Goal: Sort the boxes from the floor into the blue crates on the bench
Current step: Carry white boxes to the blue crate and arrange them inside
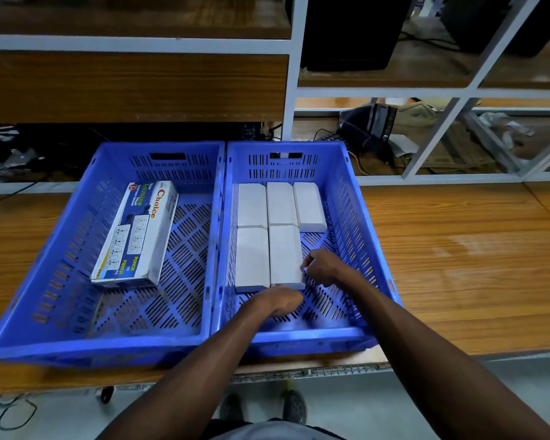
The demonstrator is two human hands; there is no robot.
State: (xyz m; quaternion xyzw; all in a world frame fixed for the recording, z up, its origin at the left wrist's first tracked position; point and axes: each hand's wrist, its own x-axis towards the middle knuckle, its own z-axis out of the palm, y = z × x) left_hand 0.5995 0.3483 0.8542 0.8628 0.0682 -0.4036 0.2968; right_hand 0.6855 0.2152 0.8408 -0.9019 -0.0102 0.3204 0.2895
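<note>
1. The fingers of my right hand (pixel 319 265) are curled against the near right corner of the front white box (pixel 285 255), pinching or nudging its edge. My left hand (pixel 280 301) lies knuckles-up at that box's near end with its fingers tucked underneath, so I cannot tell whether they grip the box or only press it.

2. That box lies flat in the right crate (pixel 372 249), touching its white neighbour at 9 o'clock (pixel 252 257). Three more white boxes sit in a row at 12 o'clock of the pair: back left (pixel 251 204), back middle (pixel 280 203) and back right (pixel 308 206).

3. The left crate (pixel 45 281) holds one printed socket box (pixel 137 233), lying at a slight angle toward its 10 o'clock corner. Both crates stand side by side on the wooden bench (pixel 458 249).

4. I judge the step in hand to be seating the fifth white box square against the others: white ones to the right, printed ones to the left.

5. The slot at 3 o'clock of this box, in front of the back right one, is bare grille. Next I would let go once the box lies flush, draw both hands out over the near rim, and reach down for another box. No floor boxes show from here, only my shoes (pixel 294 406) at 6 o'clock.
</note>
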